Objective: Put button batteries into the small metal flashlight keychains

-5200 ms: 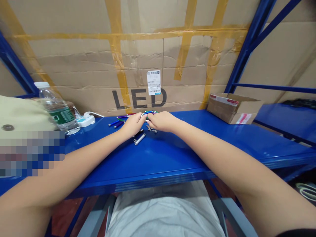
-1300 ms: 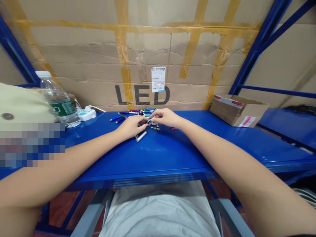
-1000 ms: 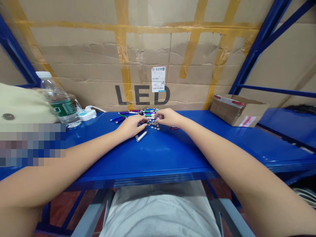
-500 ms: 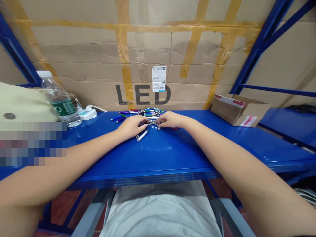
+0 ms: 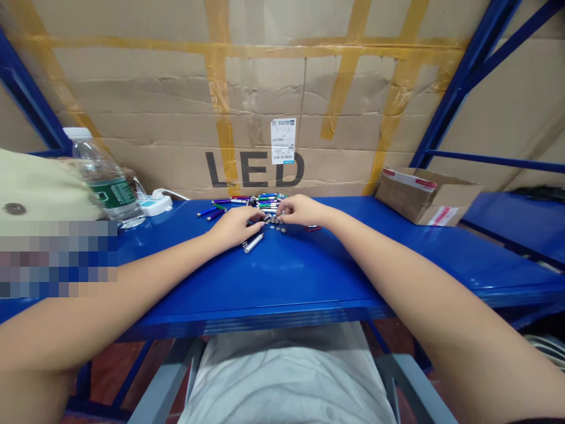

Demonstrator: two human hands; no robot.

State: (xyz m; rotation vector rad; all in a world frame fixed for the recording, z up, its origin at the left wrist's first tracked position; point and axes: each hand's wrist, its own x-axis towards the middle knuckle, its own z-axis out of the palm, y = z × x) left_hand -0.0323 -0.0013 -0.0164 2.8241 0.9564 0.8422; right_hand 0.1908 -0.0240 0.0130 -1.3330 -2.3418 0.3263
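Observation:
My left hand rests on the blue tabletop, its fingers curved and apart from the thumb. Dark items show in that gap; I cannot make out what they are. Just in front of it lies a silver metal cylinder, tilted to the right. Between my hands is a loose pile of small round silver discs, like coins or button cells. My right hand is over the pile's right side, fingers curled and thumb drawn in. Anything small in its fingertips is hidden.
Several pens or slim penlights lie behind my hands, with blue ones to the left. A red clip-like item sits right of the discs. A water bottle, a white power strip and a cardboard box stand around.
My right hand has shifted slightly left and up over the discs, and its fingers have curled more. The red item beside it shows more fully. My left hand has stayed in place.

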